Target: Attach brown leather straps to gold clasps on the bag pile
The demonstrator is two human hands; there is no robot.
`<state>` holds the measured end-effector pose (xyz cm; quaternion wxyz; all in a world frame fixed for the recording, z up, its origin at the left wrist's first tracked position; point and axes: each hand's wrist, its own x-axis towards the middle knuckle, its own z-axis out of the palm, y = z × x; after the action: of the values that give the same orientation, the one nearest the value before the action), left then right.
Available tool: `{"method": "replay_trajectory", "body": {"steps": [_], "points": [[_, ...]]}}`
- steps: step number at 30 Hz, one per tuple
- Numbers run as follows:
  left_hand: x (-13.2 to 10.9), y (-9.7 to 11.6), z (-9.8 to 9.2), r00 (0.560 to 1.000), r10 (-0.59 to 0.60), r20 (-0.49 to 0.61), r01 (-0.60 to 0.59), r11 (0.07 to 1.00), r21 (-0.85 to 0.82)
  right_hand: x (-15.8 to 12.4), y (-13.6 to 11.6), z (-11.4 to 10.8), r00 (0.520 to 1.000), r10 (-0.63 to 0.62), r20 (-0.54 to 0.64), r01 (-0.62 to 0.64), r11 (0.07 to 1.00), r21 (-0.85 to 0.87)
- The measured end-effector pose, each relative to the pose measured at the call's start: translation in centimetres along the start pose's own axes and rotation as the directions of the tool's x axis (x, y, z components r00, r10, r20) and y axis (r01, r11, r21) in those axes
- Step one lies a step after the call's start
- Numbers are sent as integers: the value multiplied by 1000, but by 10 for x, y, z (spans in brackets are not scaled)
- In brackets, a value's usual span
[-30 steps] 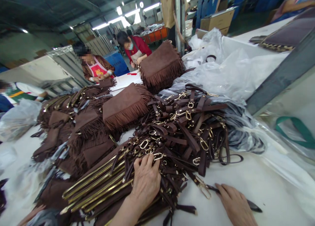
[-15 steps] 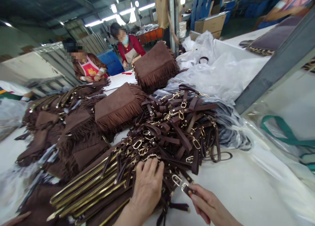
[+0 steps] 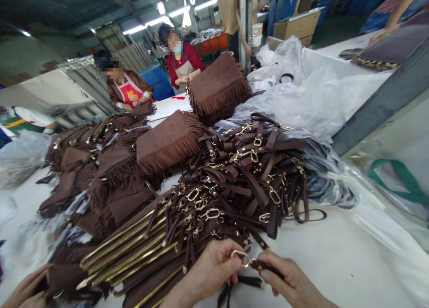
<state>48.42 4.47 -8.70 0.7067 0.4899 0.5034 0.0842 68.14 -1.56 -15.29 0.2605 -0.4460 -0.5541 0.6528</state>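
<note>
My right hand (image 3: pixel 284 274) pinches the end of a dark brown leather wrist strap (image 3: pixel 257 264) low on the right, over the white table. From that strap's end a pale gold oval clasp (image 3: pixel 247 256) points left. My left hand (image 3: pixel 214 265) is closed at the clasp's other end, thumb and forefinger together on it; whatever else lies between those fingertips is hidden. Just beyond both hands spreads a heap of brown wrist straps (image 3: pixel 248 187) with gold clasps. Left of my left hand lie brown pouches with gold zippers (image 3: pixel 134 259), stacked in a row.
Fringed brown bags (image 3: pixel 167 142) stand behind the heap, with more fringed pieces (image 3: pixel 114 165) to the left. Clear plastic wrapping (image 3: pixel 301 98) and a slanted metal post (image 3: pixel 375 107) are at right. Another person's hand (image 3: pixel 30 288) touches brown material at lower left. Two co-workers stand across the table.
My left hand has come off the heap of straps and moved right and down to the clasp. The clasp now sits between my two hands. The view has shifted slightly left.
</note>
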Motion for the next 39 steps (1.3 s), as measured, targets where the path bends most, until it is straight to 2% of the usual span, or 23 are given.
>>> {"method": "replay_trajectory", "body": {"steps": [3,7,9,11,13,15,17,19,22,25,28,30,33,36,39], "points": [[2,-5,2,997,-56,-54,54,998,-41,3,-9,2,1000,-20,2,20,1000,15],[4,-7,5,993,-87,-79,83,995,-57,12,-33,8,999,-47,10,46,994,104],[2,-7,4,993,-39,-111,42,999,25,17,-42,13,1000,-5,22,2,990,138],[-1,-9,0,983,103,-149,-64,966,250,22,-46,17,997,49,55,-60,974,217],[-4,-13,-5,940,325,-102,-221,811,542,24,-46,20,989,74,130,-112,944,312],[-7,-18,-10,863,504,28,-353,564,746,25,-43,21,975,64,211,-137,925,354],[-8,-21,-15,799,585,142,-407,352,843,25,-41,21,958,50,282,-156,917,367],[-8,-22,-19,784,588,200,-409,247,878,26,-39,21,946,49,322,-176,909,379],[-6,-18,-23,829,520,207,-379,249,891,30,-39,24,950,14,311,-141,911,388],[-5,-11,-28,890,426,163,-308,299,903,38,-40,30,975,-29,220,-83,872,482],[-3,2,-34,923,365,122,-245,314,917,44,-42,34,991,18,130,-85,841,534],[1,11,-38,929,367,46,-162,292,943,48,-43,33,994,75,79,-104,876,471],[12,23,-38,928,357,-108,44,182,982,55,-40,29,992,126,-33,-108,941,321],[24,30,-32,923,334,-193,173,89,981,65,-34,25,985,61,-163,-42,992,119],[30,35,-27,922,306,-235,217,94,972,76,-30,26,967,14,-256,-25,999,-41]]}}
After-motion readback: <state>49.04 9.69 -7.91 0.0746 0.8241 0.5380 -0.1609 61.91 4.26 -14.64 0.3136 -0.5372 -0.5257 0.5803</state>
